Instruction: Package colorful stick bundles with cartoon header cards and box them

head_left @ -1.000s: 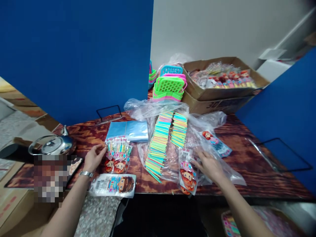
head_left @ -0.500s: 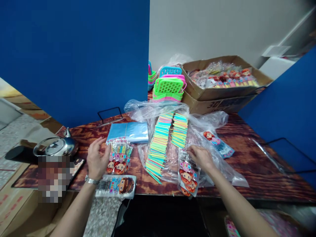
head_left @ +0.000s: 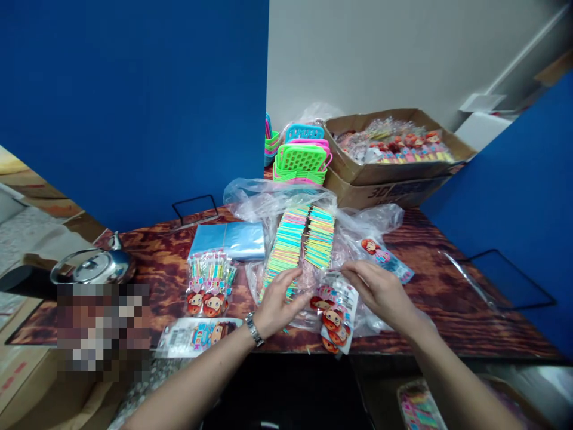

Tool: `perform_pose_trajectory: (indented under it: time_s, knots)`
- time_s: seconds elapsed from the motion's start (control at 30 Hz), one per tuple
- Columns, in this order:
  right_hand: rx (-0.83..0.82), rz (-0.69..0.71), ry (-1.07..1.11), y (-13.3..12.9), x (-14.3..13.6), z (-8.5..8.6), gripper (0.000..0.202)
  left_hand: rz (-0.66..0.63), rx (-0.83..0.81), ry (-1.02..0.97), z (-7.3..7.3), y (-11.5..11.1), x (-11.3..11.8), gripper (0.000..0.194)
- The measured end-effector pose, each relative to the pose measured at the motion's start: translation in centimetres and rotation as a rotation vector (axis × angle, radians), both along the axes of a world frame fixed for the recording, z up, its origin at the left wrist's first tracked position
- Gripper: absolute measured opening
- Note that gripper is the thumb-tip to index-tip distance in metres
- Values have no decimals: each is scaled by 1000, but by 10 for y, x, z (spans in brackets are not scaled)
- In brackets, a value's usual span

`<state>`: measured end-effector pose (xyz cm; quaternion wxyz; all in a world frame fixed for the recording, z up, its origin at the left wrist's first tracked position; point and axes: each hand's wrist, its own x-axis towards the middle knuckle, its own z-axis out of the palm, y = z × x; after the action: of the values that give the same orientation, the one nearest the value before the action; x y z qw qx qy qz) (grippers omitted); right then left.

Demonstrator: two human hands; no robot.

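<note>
My right hand (head_left: 376, 289) pinches the top edge of a clear plastic pouch (head_left: 335, 316) printed with a red-haired cartoon figure. Several such pouches overlap there at the table's front edge. Just left of them, my left hand (head_left: 280, 304) hovers over the lower end of the coloured sticks (head_left: 289, 236), thumb and fingers apart. Its thumb tip comes close to the pouch's left side; contact cannot be made out. The sticks lie in two rows on a clear plastic bag (head_left: 255, 200). Stick-filled pouches (head_left: 209, 286) rest farther left, above another printed pouch (head_left: 192, 335).
Blue plastic sleeves (head_left: 228, 240) lie behind the filled pouches. A metal kettle (head_left: 96, 266) stands at left. Stacked plastic baskets (head_left: 301, 158) and an open carton (head_left: 358, 173) of packed pouches are at the back. One pouch (head_left: 387, 260) lies at right on the table (head_left: 447, 304).
My left hand has moved right, from the filled pouches to the sticks beside the right-hand pouches. Those pouches are now more fanned out. My right hand stays at their top edge.
</note>
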<state>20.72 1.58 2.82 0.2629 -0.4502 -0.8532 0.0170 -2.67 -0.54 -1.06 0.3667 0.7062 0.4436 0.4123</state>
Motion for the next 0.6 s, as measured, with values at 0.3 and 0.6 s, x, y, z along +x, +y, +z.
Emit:
perform_pose_trajectory:
  time_s: [0.3,0.6]
  knots:
    - [-11,113,243,-11,-67,19,13,6,-170,-57,8,-6,-18,18]
    - [-263,230,374,-13,-108,-10,21,273,-306,-196,5,-19,-74,22]
